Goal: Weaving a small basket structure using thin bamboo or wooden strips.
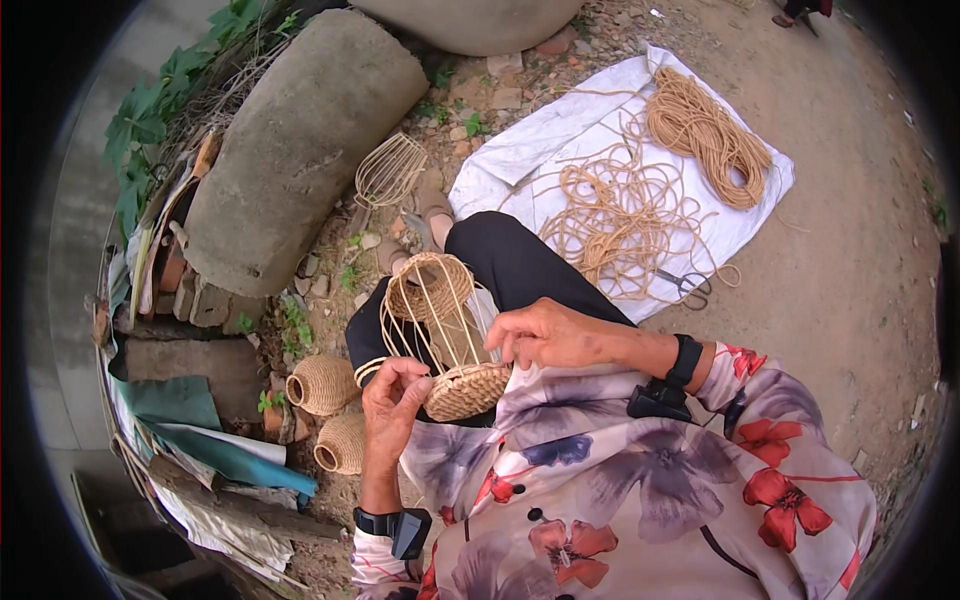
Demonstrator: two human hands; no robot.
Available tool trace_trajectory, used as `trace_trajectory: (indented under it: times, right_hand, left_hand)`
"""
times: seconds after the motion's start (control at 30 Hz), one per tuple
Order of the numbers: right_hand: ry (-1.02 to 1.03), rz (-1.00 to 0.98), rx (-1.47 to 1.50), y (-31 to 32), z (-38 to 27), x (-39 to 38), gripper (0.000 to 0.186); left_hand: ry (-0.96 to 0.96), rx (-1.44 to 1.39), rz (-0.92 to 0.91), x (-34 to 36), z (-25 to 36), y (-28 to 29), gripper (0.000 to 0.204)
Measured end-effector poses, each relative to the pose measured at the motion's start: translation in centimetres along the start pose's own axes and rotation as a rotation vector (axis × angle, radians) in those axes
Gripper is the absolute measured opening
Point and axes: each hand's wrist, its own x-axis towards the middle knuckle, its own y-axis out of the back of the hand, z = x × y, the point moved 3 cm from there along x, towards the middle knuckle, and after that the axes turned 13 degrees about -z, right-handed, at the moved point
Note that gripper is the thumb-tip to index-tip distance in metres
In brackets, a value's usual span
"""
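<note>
A half-woven basket [458, 392] of straw-coloured cord on a frame of thin pale ribs lies across my lap. Its woven base faces me, and a woven band [428, 285] circles its far end; bare ribs show between. At the base's left edge my left hand [393, 395] is closed in a pinch, with a loop of cord [368, 371] running into it. My right hand [535, 335] is at the ribs on the right side, fingers bent and closed; what they grip is hidden.
Two woven vessels [322, 384] lie at my left. A bare rib frame [390, 170] sits beyond my feet, near a large concrete cylinder [300, 150]. On a white sheet [520, 150] at the right are a coiled cord bundle [705, 135], tangled cord [620, 215] and scissors [690, 286].
</note>
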Motion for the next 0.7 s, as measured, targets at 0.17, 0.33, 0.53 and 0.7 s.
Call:
trace_trajectory:
  times: [0.17, 0.33, 0.53, 0.7]
  right_hand:
    - [0.000, -0.024, 0.061, -0.1, 0.5, 0.3, 0.019]
    - [0.229, 0.144, -0.270, -0.1, -2.0, 2.5, 0.013]
    - [0.126, 0.110, -0.464, -1.1, -3.0, 6.5, 0.016]
    - [-0.077, 0.128, -0.895, -1.6, -2.8, 8.9, 0.022]
  left_hand:
    - [0.023, -0.056, -0.036, -0.2, 0.0, 0.0, 0.011]
    - [0.025, -0.038, -0.048, -0.2, 0.0, -0.4, 0.013]
    - [-0.041, 0.053, -0.008, -0.8, -1.2, -0.5, 0.011]
    - [-0.099, 0.106, 0.056, -0.9, -2.3, -1.4, 0.012]
